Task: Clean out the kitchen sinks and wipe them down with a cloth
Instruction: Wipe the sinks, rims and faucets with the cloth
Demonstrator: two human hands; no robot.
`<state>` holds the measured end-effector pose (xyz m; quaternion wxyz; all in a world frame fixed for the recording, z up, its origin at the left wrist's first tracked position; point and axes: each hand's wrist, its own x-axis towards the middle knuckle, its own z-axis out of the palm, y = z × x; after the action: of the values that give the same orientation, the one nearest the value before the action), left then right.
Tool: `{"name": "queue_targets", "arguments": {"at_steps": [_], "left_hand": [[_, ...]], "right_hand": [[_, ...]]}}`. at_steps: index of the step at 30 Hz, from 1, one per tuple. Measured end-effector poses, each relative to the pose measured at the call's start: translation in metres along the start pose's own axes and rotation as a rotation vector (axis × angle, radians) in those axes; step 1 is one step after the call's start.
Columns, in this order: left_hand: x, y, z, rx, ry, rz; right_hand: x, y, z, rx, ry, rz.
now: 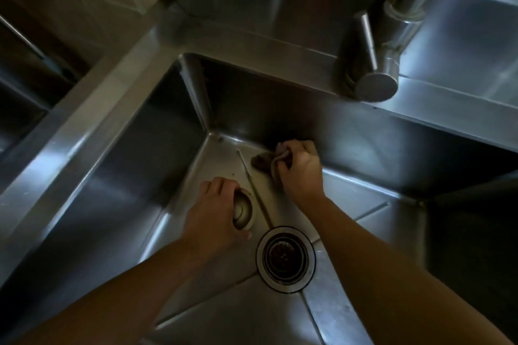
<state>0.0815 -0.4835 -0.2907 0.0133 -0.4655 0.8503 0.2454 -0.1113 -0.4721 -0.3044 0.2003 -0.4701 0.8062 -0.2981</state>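
Note:
Both my arms reach down into a deep stainless steel sink [134, 165]. My right hand [301, 168] grips a bunched brownish cloth [263, 161] and presses it on the sink floor where it meets the back wall. My left hand [215, 210] holds a round metal drain plug [243, 211] with curled fingers, just above the floor. The open drain hole [285, 259] lies between my forearms, with dark debris inside its strainer.
A steel faucet [392, 45] with a thick lever stands on the back rim above the basin. A second sink [25, 98] lies to the left past a steel divider. Tiled wall rises at the top left.

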Motion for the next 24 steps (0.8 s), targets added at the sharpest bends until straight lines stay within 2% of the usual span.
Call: {"name": "queue_targets", "arguments": {"at_steps": [3, 7, 12, 18, 20, 24], "left_hand": [[0.0, -0.007, -0.002, 0.011, 0.037, -0.014], [-0.007, -0.013, -0.003, 0.005, 0.038, -0.042], [-0.012, -0.011, -0.009, 0.054, 0.011, -0.063], [-0.017, -0.01, -0.014, 0.066, -0.012, -0.091], [-0.015, -0.012, -0.016, 0.029, 0.0, -0.121], [-0.002, -0.021, -0.026, -0.036, 0.065, -0.169]], "right_hand": [[-0.003, 0.006, 0.027, -0.24, -0.246, -0.116], [0.001, 0.013, 0.039, -0.49, -0.382, -0.195], [-0.04, 0.011, 0.04, -0.551, -0.439, -0.265], [-0.073, 0.017, 0.007, -0.54, -0.599, -0.203], [-0.066, 0.008, -0.002, -0.488, -0.571, -0.164], [-0.02, -0.025, 0.002, -0.325, -0.276, -0.234]]}}
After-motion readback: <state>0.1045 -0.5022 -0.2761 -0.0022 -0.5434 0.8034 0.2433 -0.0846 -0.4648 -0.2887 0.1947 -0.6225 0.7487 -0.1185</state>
